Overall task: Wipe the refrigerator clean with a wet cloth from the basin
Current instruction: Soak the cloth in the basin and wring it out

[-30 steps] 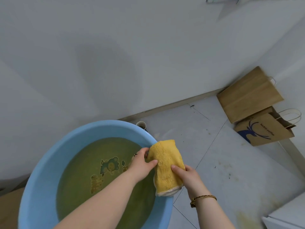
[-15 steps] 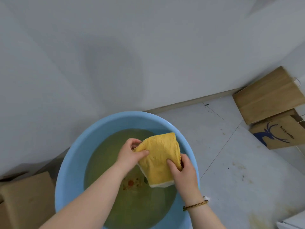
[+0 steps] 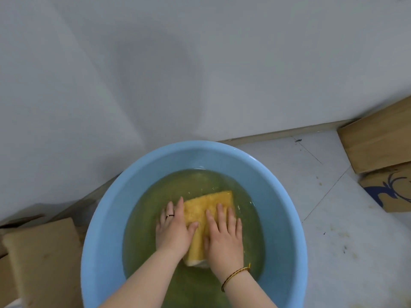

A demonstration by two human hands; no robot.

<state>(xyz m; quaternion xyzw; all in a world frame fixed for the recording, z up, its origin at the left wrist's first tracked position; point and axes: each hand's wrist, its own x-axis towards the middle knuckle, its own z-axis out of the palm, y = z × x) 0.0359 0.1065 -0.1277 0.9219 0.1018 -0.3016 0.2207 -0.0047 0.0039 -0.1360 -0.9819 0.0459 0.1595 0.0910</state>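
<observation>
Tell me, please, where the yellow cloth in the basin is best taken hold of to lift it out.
Probably by the far edge of the yellow cloth: it lies flat under water in the blue basin, uncovered beyond both hands, so pinch there from above.

**Yellow cloth under water in the blue basin**

The cloth is a folded yellow pad with a fuzzy face and a pale edge at its near end. It lies flat under the water, about the middle of the basin, its long side running from the near rim toward the far rim. The basin is round, light blue plastic, holding greenish-yellow water.
</observation>
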